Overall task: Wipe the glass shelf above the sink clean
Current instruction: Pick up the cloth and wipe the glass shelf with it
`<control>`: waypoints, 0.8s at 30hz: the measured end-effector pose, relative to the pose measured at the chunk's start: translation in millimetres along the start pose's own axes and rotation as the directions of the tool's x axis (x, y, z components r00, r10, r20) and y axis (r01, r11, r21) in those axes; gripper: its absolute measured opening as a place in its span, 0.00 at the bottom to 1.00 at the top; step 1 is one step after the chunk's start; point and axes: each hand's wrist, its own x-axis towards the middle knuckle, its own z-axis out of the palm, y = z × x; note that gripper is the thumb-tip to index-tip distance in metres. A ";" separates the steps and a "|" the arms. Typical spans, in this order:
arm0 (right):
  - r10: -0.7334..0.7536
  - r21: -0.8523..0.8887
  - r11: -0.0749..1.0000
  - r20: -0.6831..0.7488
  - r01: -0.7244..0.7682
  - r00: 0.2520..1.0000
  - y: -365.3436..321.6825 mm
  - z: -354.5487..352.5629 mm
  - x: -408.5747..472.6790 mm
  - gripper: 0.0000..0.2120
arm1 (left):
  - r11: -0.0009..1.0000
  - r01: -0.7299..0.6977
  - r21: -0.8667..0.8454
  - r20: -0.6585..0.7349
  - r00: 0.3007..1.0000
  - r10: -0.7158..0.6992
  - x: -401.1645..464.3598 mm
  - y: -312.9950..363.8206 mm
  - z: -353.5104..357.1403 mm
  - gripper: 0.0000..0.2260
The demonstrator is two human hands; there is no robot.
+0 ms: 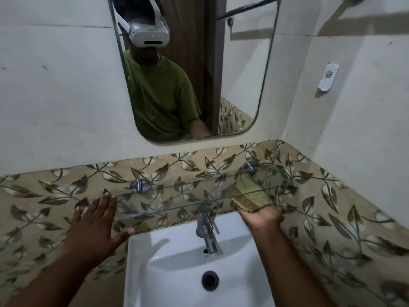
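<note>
The clear glass shelf runs along the leaf-patterned tiles above the white sink, held by two chrome brackets. My left hand lies flat with fingers spread against the shelf's left end. My right hand is palm up under the shelf's right part. It holds a green-and-yellow scrub sponge pressed against the glass; part of the sponge shows through the shelf.
A chrome tap stands at the back of the sink below the shelf. A mirror hangs above and reflects a person in a green shirt. A white holder is fixed to the right wall, close to the corner.
</note>
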 end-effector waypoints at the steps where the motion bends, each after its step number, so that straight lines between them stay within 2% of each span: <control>1: 0.007 0.002 1.000 -0.007 -0.007 1.000 6.5 7.0 1.5 0.40 | 1.000 -0.003 0.002 0.000 1.000 0.003 0.1 -0.1 0.2 0.51; 4: 0.059 -0.123 0.990 -0.033 -0.063 0.998 37.1 26.0 -6.0 0.42 | 1.000 -0.013 -0.001 -0.003 1.000 0.013 -1.0 -0.3 0.6 0.51; 9: 0.232 -0.309 0.924 -0.022 -0.227 0.972 71.5 19.0 -51.3 0.48 | 1.000 -0.012 -0.011 -0.020 1.000 0.012 0.0 2.2 -2.1 0.53; 12: 0.365 -0.415 0.851 0.026 -0.323 0.930 59.4 -0.4 -81.6 0.38 | 1.000 0.015 -0.005 -0.010 1.000 -0.015 -1.3 6.5 -6.1 0.57; 15: 0.405 -0.508 0.791 0.018 -0.341 0.914 42.3 -8.5 -102.4 0.26 | 1.000 0.024 -0.005 -0.010 1.000 -0.024 -1.5 8.9 -8.2 0.59; 17: 0.371 -0.598 0.750 0.028 -0.282 0.928 40.2 4.2 -115.5 0.22 | 1.000 0.031 0.002 0.008 0.999 -0.031 -1.2 10.0 -8.6 0.59; 18: 0.321 -0.663 0.720 0.059 -0.203 0.945 44.7 16.0 -120.1 0.21 | 0.999 0.034 0.018 0.013 0.999 -0.034 -1.3 10.8 -8.3 0.58; 20: 0.182 -0.808 0.586 0.194 0.052 0.964 68.1 46.9 -131.1 0.16 | 0.998 0.041 0.046 0.013 0.999 -0.042 -2.1 12.7 -7.9 0.58; 21: 0.103 -0.869 0.458 0.259 0.185 0.960 86.1 63.0 -135.2 0.12 | 0.997 0.046 0.055 0.012 0.999 -0.047 -2.3 14.0 -8.1 0.57; 23: -0.016 -0.894 0.111 0.435 0.433 0.901 128.7 88.0 -133.4 0.06 | 0.996 0.052 0.070 0.015 0.998 -0.053 -3.1 14.4 -9.4 0.57; 24: -0.024 -0.815 -0.096 0.575 0.571 0.817 152.2 95.3 -124.5 0.09 | 0.996 0.053 0.077 0.022 0.998 -0.055 -3.3 14.0 -9.6 0.57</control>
